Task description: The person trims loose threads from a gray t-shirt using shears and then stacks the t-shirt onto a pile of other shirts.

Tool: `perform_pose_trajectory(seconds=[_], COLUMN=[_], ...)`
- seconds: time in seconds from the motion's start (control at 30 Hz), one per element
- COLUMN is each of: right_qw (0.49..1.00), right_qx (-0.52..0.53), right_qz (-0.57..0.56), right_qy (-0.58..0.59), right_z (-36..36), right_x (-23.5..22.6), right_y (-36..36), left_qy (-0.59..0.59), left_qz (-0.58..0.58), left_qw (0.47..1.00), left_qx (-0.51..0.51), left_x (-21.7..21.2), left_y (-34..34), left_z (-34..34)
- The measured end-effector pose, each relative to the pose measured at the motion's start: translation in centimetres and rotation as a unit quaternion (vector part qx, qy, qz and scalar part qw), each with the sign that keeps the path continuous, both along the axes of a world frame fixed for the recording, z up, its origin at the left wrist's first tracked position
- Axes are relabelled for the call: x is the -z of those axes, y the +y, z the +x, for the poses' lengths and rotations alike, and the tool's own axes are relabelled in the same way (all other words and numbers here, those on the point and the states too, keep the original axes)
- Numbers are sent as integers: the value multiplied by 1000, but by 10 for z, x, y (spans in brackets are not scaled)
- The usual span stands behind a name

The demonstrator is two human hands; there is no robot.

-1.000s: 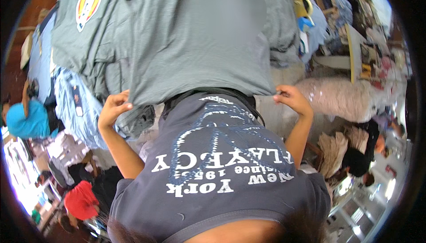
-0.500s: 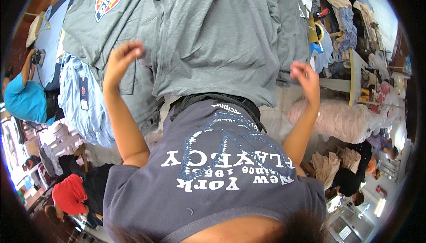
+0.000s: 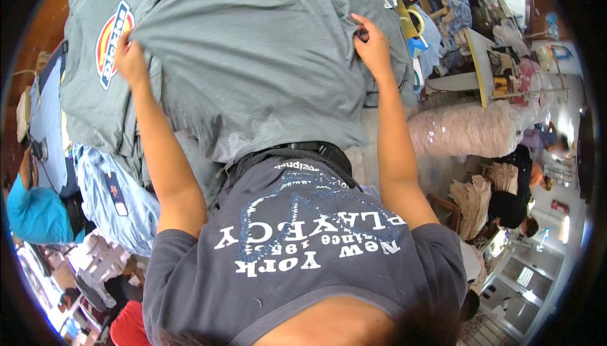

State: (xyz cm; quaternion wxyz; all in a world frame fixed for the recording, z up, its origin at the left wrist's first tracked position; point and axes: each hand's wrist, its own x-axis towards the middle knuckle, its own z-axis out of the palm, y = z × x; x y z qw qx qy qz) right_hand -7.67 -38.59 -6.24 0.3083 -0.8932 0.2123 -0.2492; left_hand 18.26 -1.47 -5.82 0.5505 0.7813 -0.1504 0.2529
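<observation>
A grey T-shirt (image 3: 253, 67) spreads across the work surface in front of me, its near edge against my waist. My left hand (image 3: 131, 66) pinches the cloth at its left side, and taut folds run from the fingertips toward the middle. At the right side my right hand (image 3: 373, 49) is closed, thumb and forefinger curled at the shirt's edge; the cloth between them is partly hidden. Beneath and left of it lies another grey shirt (image 3: 82, 109) with a colourful round emblem, just beside my left hand.
Light blue garments (image 3: 101, 188) with a dark tag hang at the left. A person in a turquoise top (image 3: 41, 203) works beyond them. Right of the shirts are a yellow tape roll (image 3: 415, 23), a large wrapped pinkish bundle (image 3: 465, 131) and stacked beige cloth (image 3: 471, 203).
Both hands have moved forward and left from above the cloth and closed at the shirt's sides. The shirt is now pulled into stretched folds toward the left hand.
</observation>
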Motion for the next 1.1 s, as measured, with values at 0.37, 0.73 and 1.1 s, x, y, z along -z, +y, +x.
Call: perform_pose_trajectory(seconds=[0.37,0.73,1.1], right_qw=[987,770,924], right_qx=[66,-22,-31], right_qz=[1,531,330], right_qy=[-143,-352,-193], right_z=[-15,-180,-237], right_x=[-16,-56,-90], right_y=[-22,-44,-60], left_qy=[230,256,279], left_qz=[-304,45,107], left_qw=[920,958,931], left_qx=[89,121,209], left_x=[41,-83,-126], left_y=[36,106,124], left_z=[-3,-173,-235])
